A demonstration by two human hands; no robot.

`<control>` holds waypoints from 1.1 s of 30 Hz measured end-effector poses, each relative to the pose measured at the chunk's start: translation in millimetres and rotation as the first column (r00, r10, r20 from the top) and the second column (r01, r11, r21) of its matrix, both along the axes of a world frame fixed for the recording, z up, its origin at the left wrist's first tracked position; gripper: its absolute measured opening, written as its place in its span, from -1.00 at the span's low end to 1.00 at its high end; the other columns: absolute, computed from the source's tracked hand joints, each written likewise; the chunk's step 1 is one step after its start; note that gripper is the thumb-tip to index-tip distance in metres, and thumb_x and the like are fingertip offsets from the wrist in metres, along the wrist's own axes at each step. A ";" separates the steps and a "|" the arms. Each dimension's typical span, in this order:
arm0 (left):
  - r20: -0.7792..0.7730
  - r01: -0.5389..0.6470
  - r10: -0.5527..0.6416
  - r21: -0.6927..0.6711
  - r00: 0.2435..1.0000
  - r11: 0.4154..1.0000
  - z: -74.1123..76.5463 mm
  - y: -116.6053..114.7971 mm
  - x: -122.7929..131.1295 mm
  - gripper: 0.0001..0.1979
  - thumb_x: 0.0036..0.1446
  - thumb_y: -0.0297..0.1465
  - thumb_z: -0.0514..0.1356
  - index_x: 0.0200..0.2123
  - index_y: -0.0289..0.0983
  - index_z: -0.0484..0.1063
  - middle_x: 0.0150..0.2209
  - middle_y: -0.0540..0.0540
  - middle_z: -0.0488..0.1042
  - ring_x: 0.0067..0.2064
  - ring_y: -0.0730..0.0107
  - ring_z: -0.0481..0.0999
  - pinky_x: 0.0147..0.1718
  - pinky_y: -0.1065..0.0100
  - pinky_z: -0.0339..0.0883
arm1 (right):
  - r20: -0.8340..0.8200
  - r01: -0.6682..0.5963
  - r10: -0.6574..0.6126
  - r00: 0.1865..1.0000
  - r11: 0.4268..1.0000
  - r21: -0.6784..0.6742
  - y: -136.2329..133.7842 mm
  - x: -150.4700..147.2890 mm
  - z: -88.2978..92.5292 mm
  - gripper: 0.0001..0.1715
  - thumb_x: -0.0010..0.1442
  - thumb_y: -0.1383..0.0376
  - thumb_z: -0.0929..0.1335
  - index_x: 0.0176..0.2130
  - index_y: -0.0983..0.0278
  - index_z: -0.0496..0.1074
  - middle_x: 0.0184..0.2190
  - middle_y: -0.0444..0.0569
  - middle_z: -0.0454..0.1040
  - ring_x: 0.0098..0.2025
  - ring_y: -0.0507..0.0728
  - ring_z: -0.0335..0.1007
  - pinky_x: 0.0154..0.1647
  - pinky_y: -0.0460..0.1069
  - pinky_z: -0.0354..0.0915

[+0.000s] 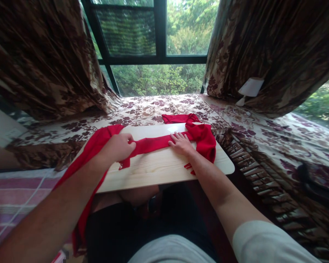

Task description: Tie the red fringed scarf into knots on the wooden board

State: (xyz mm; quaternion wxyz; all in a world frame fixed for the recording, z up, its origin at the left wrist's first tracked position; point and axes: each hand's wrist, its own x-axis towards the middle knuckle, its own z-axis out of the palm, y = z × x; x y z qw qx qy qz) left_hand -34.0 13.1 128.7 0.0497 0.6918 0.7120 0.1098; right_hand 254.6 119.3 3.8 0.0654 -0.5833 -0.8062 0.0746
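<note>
A long red cloth (153, 144) lies in a narrow strip across a pale wooden board (150, 171). My left hand (123, 147) is closed on the cloth at the strip's left end. Beyond that hand, more of the red fabric drapes over the board's left edge and hangs down. My right hand (181, 143) rests flat on the strip, fingers spread, pressing from above. Bunched red fabric lies at the board's right side, partly behind my right wrist. Small red scraps (190, 168) show beside my right forearm.
Behind the board, a separate red piece (178, 118) lies on a floral-covered ledge (142, 106). A white lamp (251, 87) stands at the right, by the floral curtains (235, 47). Striped bedding (13, 204) is at lower left. A window (159, 58) fills the back.
</note>
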 end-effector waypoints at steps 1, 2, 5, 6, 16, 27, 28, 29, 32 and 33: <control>-0.065 0.052 -0.054 -0.028 0.996 0.998 -5.0 -14.7 17.5 -0.72 0.13 -0.23 0.11 -0.21 -0.24 0.51 -0.31 -0.19 0.60 -0.23 0.06 0.59 -0.23 0.23 0.36 | -0.003 -0.003 0.003 1.000 1.000 0.005 -0.2 -0.1 0.2 -0.16 0.38 -0.16 0.04 0.45 0.15 -0.01 0.49 0.02 -0.16 0.50 0.26 -0.30 0.44 0.25 -0.30; -0.112 0.105 -0.114 -0.083 0.987 0.991 -12.4 -29.7 34.5 -0.71 0.17 -0.23 0.09 -0.15 -0.24 0.49 -0.28 -0.23 0.60 -0.21 0.03 0.59 -0.21 0.20 0.36 | -0.004 -0.004 0.004 1.000 1.000 0.009 -0.4 -0.3 0.5 -0.16 0.38 -0.16 0.05 0.45 0.15 -0.01 0.49 0.01 -0.16 0.50 0.26 -0.30 0.44 0.25 -0.29; -0.098 0.285 -0.326 -0.295 0.940 0.912 -41.3 -65.2 73.2 -0.66 0.18 -0.31 0.08 0.00 -0.28 0.41 -0.22 -0.38 0.59 -0.19 -0.01 0.61 -0.21 0.17 0.35 | 0.001 0.005 -0.005 1.000 1.000 0.001 -0.8 -1.2 1.0 -0.16 0.38 -0.16 0.06 0.45 0.15 -0.01 0.49 0.01 -0.17 0.50 0.26 -0.30 0.44 0.25 -0.29; -0.078 0.312 -0.356 -0.338 0.931 0.888 -50.0 -71.4 80.3 -0.63 0.16 -0.33 0.10 0.03 -0.30 0.38 -0.20 -0.41 0.58 -0.18 -0.03 0.61 -0.22 0.16 0.36 | 0.004 0.009 -0.009 1.000 1.000 -0.002 -0.8 -1.4 1.0 -0.16 0.38 -0.16 0.06 0.45 0.15 -0.01 0.49 0.01 -0.17 0.50 0.26 -0.29 0.43 0.26 -0.29; 0.294 0.380 -0.283 -0.360 0.913 0.852 -61.5 -34.8 62.3 -0.65 0.25 -0.27 0.00 -0.12 -0.23 0.54 -0.40 -0.14 0.62 -0.40 0.21 0.60 -0.31 0.25 0.43 | -0.008 0.003 -0.003 1.000 1.000 -0.006 -1.1 -1.8 1.5 -0.15 0.37 -0.16 0.05 0.45 0.17 -0.01 0.49 0.02 -0.17 0.50 0.27 -0.29 0.44 0.25 -0.29; 0.135 0.079 -0.063 -0.119 0.989 0.990 -87.8 44.4 35.8 -0.50 0.16 -0.27 0.16 0.11 -0.40 0.45 -0.05 -0.27 0.61 -0.02 0.14 0.58 -0.01 0.29 0.39 | 0.005 0.007 -0.007 1.000 1.000 -0.008 -2.0 -1.9 2.8 -0.16 0.38 -0.16 0.05 0.46 0.16 -0.02 0.49 0.00 -0.17 0.50 0.27 -0.29 0.44 0.24 -0.30; 0.109 0.063 -0.044 -0.177 0.993 0.982 -86.3 47.6 38.3 -0.54 0.12 -0.23 0.20 0.01 -0.40 0.51 -0.12 -0.28 0.62 -0.07 0.10 0.59 -0.07 0.28 0.40 | 0.008 0.007 -0.007 1.000 1.000 -0.002 -1.8 -1.9 2.3 -0.16 0.38 -0.16 0.06 0.46 0.16 -0.02 0.49 0.00 -0.18 0.50 0.28 -0.29 0.44 0.24 -0.30; 0.087 0.068 -0.049 -0.222 0.995 0.973 -84.8 49.8 41.2 -0.61 0.08 -0.22 0.23 -0.11 -0.38 0.56 -0.18 -0.28 0.63 -0.11 0.07 0.60 -0.13 0.28 0.41 | 0.010 0.007 -0.007 1.000 1.000 0.002 -1.6 -1.9 1.9 -0.16 0.38 -0.15 0.06 0.46 0.16 -0.02 0.49 0.00 -0.18 0.49 0.28 -0.28 0.44 0.24 -0.30; 0.142 0.102 -0.064 -0.281 0.988 0.954 -82.0 51.2 50.3 -0.79 0.00 -0.26 0.27 -0.41 -0.31 0.54 -0.35 -0.22 0.62 -0.24 0.12 0.61 -0.28 0.32 0.39 | 0.005 0.007 -0.007 1.000 1.000 0.006 -1.7 -1.7 0.7 -0.17 0.38 -0.15 0.06 0.45 0.16 -0.01 0.49 0.01 -0.18 0.49 0.27 -0.27 0.44 0.24 -0.30; 0.225 0.110 -0.046 -0.282 0.973 0.953 -81.8 50.1 53.2 -0.82 -0.01 -0.28 0.28 -0.44 -0.29 0.52 -0.38 -0.19 0.61 -0.28 0.16 0.61 -0.33 0.34 0.38 | 0.002 0.008 -0.008 1.000 1.000 0.006 -1.9 -1.6 0.4 -0.17 0.38 -0.15 0.06 0.45 0.16 0.00 0.49 0.01 -0.17 0.49 0.27 -0.27 0.44 0.24 -0.30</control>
